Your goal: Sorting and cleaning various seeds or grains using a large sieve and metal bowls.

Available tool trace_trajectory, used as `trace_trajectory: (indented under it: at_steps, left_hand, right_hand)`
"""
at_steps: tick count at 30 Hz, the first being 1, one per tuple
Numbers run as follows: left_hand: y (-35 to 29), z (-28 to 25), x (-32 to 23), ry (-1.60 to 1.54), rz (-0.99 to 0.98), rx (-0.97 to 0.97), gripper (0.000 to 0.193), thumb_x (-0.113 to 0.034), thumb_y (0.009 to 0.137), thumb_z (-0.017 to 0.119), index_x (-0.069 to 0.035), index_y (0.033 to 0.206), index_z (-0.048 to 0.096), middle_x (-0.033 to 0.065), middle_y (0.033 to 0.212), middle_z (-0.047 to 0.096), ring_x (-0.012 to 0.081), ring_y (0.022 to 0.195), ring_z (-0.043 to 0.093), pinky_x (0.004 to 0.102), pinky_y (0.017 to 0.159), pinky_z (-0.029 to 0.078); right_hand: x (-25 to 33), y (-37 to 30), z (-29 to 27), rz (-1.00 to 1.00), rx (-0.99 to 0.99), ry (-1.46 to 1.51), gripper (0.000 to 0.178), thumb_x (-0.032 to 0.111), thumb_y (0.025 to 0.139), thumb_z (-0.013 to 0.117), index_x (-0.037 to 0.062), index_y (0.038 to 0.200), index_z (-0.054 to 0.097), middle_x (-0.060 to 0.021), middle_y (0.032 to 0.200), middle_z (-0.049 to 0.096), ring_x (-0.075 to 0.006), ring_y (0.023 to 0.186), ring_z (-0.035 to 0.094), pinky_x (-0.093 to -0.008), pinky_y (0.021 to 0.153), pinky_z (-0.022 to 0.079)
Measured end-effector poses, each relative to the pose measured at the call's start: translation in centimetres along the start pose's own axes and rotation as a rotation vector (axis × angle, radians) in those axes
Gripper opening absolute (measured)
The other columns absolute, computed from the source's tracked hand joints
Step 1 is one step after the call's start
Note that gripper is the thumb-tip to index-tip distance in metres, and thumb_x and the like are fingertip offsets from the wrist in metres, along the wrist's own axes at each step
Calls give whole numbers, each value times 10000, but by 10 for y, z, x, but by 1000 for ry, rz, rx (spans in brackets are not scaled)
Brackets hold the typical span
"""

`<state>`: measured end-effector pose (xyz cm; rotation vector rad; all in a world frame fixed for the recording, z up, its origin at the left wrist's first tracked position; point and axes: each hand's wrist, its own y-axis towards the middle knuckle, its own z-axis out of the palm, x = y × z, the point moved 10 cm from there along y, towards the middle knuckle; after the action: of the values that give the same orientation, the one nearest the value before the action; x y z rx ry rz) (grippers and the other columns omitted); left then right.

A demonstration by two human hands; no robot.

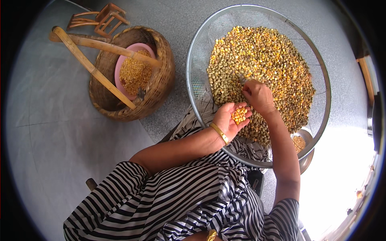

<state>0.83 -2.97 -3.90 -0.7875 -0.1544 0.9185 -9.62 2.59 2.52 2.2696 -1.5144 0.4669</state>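
A heap of greenish-brown beans mixed with yellow corn kernels (257, 44) lies in a wide round mesh sieve (325, 86) with a grey metal rim. Over the near part of the sieve, my left hand (226, 122) is palm up and cupped around a small pile of yellow and orange corn kernels (239, 115). Just beyond it, my right hand (259, 96) reaches down to the heap with thumb and fingers pinched together. Whatever is between those fingertips is hidden.
To the left stands a woven basket (165, 88) with a bamboo handle. Inside it, a pink basin (118, 74) holds more corn kernels. A small wooden stool (114, 18) lies behind. Under the sieve's near right edge, a metal bowl (307, 160) shows, with yellowish grains.
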Motion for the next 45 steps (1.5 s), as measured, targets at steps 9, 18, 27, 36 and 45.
trace_trajectory:
  at_steps: [9,18,27,36,45]
  left_hand:
    - [-1,2,0,3,2,5,311,-226,841,310,-11,982,484,112,908,545,196,856,525,333,799,410]
    - [0,0,-4,-11,35,6,247,-208,827,360,-27,905,509,90,827,546,176,775,534,305,737,430]
    - [2,-10,5,6,-32,-48,146,-189,799,465,-71,845,538,20,718,529,105,650,497,234,578,384]
    - [-1,-5,0,-21,2,-16,184,-182,824,406,-51,875,524,58,770,540,146,707,520,265,665,427]
    - [-6,2,-30,-95,242,-6,237,-195,837,363,-25,942,490,81,868,529,169,809,513,279,733,421]
  right_hand:
    - [-9,-4,-16,221,275,812,84,67,711,600,10,732,542,23,677,532,-46,654,493,-188,594,404]
    - [10,-4,0,123,396,737,98,70,695,600,10,756,552,-24,687,569,-75,593,510,-212,539,418]
    - [-9,2,-5,7,-65,29,95,111,674,585,73,694,500,-60,687,533,-240,571,548,-334,493,436]
    - [0,4,-12,-30,49,282,115,53,662,596,43,758,534,-35,671,565,-130,585,561,-249,497,428]
    - [-1,-2,-10,316,28,1068,224,241,808,505,20,840,529,-18,787,552,-103,736,487,-247,670,384]
